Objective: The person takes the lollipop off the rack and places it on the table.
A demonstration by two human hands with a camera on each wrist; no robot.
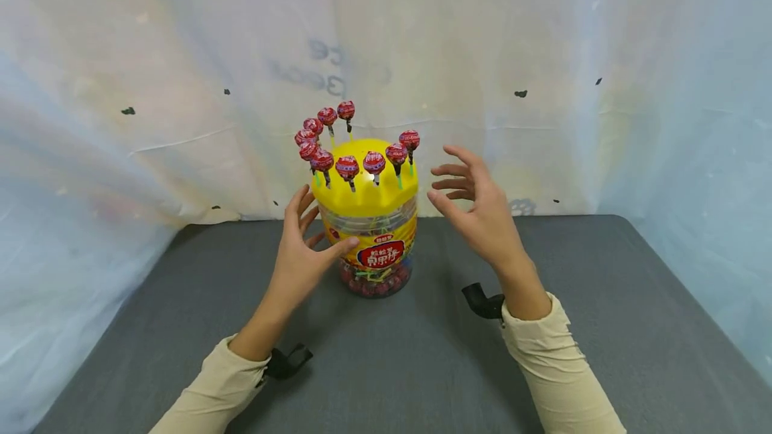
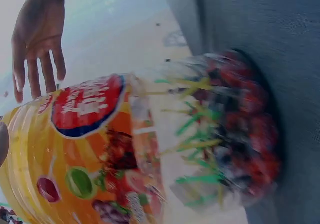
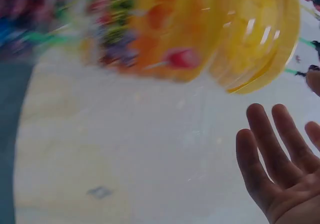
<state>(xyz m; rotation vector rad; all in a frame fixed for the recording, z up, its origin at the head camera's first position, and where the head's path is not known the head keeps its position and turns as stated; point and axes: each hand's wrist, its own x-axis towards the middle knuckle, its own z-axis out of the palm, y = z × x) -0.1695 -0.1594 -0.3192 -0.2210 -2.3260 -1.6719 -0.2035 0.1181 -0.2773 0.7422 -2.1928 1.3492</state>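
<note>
A clear plastic candy jar (image 1: pixel 381 223) stands upright on the table, with a yellow-and-red label and a yellow lid (image 1: pixel 362 205). Several red-wrapped lollipops (image 1: pixel 346 167) stick up from the lid in an open ring. More lollipops (image 2: pixel 250 129) lie inside at the bottom, their green and yellow sticks above them. My left hand (image 1: pixel 304 256) holds the jar's left side, thumb across the front of the label, fingers curving along the far left side. Apart from the jar, to its right, my right hand (image 1: pixel 482 213) is raised with loosely bent fingers, holding nothing.
The dark grey table (image 1: pixel 386 374) extends around the jar. Behind it hangs a pale plastic sheet (image 1: pixel 458 39) with dark marks, and sheeting also closes both sides. A black strap piece (image 1: pixel 482 301) sticks out at each wrist.
</note>
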